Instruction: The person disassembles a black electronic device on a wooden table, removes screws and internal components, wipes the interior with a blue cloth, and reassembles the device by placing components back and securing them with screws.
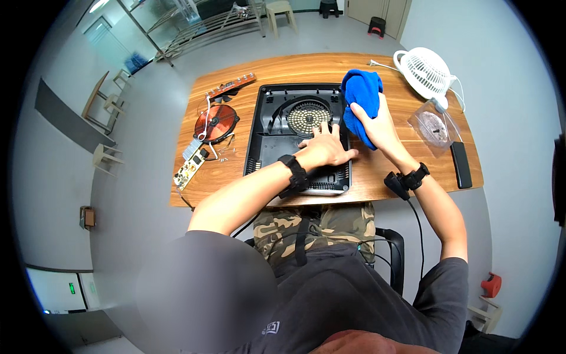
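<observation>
Pressing my left hand (326,147) flat, fingers spread, on the black appliance housing (298,137) at frame centre, I grip a bunched blue cloth (361,99) in my closed right hand (377,125) against its right edge. The wooden table (377,177) also carries a copper coil (216,122), circuit boards (191,168), a white fan (425,71) and what may be a bagged part (433,127). Grey floor surrounds it; stools (282,12) stand at top.
</observation>
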Motion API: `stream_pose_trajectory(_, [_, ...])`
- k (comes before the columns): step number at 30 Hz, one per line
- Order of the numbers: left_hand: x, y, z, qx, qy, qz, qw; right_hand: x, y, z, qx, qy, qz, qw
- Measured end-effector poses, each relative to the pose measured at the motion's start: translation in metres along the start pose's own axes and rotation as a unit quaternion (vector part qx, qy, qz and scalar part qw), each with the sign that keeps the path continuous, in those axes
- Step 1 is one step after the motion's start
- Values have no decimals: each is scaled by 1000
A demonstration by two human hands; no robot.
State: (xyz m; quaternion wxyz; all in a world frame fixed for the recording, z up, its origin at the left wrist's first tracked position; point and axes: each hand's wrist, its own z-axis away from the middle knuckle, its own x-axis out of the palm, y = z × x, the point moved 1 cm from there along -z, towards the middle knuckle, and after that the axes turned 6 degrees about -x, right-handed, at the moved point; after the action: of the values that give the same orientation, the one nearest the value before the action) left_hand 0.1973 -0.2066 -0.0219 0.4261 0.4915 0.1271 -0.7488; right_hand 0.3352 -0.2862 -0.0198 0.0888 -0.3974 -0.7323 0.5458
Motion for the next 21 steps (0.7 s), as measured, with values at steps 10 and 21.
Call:
stream_pose_trajectory(10, [-10,-1,-10,38,72,-49,995,2,15,-21,-5,16,44,999])
stream_pose_trajectory(21, [-44,-30,5,114,183,114,970,24,31,-21,-1,0,25,1000])
